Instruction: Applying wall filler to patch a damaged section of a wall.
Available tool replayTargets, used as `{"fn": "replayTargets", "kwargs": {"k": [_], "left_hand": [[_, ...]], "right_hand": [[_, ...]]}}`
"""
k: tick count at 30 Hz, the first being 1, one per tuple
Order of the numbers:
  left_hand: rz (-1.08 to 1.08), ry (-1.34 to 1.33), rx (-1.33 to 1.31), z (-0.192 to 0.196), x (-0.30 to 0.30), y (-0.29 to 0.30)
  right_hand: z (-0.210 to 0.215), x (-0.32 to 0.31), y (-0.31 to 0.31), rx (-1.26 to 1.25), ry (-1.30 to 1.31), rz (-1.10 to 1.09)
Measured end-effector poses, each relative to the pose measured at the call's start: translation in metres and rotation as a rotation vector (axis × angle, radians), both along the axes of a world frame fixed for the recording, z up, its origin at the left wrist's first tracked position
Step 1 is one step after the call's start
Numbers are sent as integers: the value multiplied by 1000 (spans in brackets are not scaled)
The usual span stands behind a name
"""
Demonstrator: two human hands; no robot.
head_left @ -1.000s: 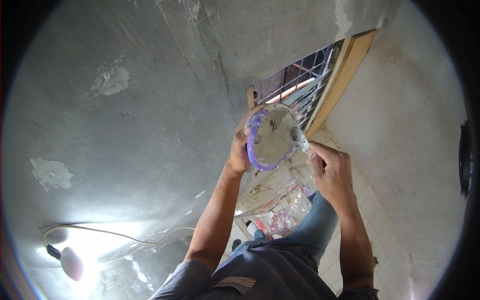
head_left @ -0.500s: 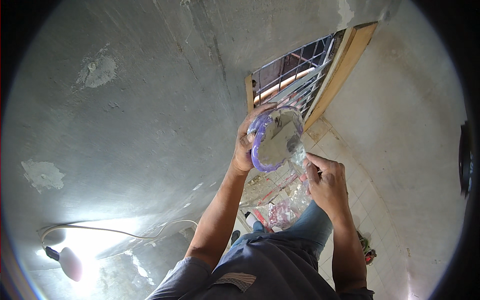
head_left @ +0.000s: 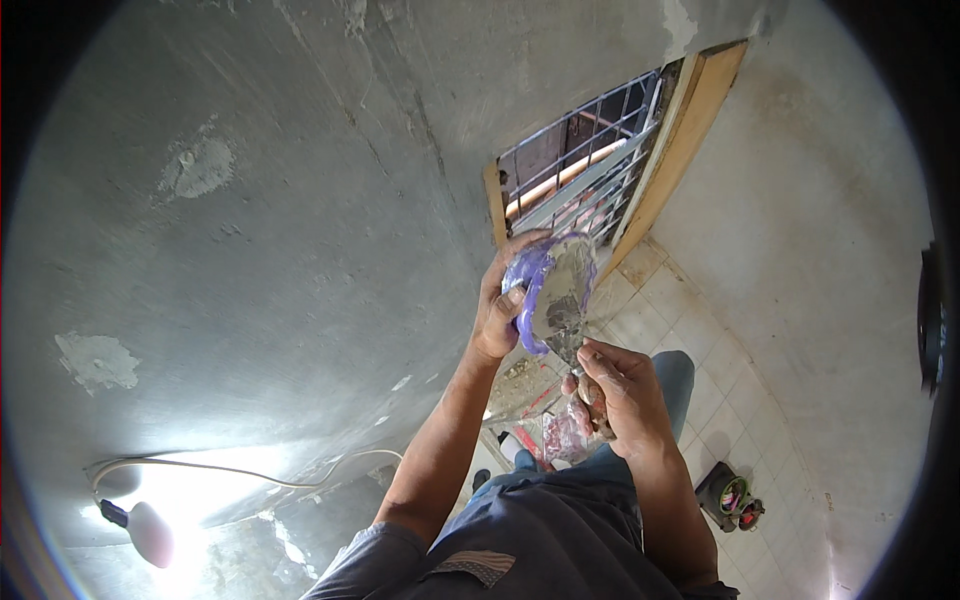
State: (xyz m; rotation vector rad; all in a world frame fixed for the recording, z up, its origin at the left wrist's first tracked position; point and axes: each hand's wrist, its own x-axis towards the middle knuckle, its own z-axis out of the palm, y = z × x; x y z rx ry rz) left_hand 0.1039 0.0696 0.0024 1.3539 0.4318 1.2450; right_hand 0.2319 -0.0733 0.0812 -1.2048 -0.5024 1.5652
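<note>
Head view: left hand (head_left: 497, 318) clasps round purple plastic pan (head_left: 548, 290) of grey mortar; right hand (head_left: 618, 392) clenches metal trowel (head_left: 572, 338), loading; next, a steady lift.

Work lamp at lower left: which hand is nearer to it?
Left. The left hand, gripping the purple bowl, is on the work lamp's side; the right hand is farther right.

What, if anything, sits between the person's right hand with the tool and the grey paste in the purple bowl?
Nothing visible does. The left hand holds the purple bowl tilted toward the right hand, whose small tool already reaches into the grey paste. Only open air lies between them; the barred window is behind.
</note>
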Motion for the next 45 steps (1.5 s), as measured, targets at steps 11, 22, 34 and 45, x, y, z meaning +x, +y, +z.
{"fn": "replayTargets", "kwargs": {"k": [11,22,34,45], "left_hand": [[-178,-387,-543,-4,-1,-10],[-234,-529,-700,41,4,-14],[-236,-494,-598,44,5,-7],[-176,-493,-623,38,-10,-4]], "right_hand": [[33,28,37,209,101,-128],[142,30,120,554,162,-227],[298,28,229,965,-21,-652],[345,-17,280,959,-1339,-1090]]}}
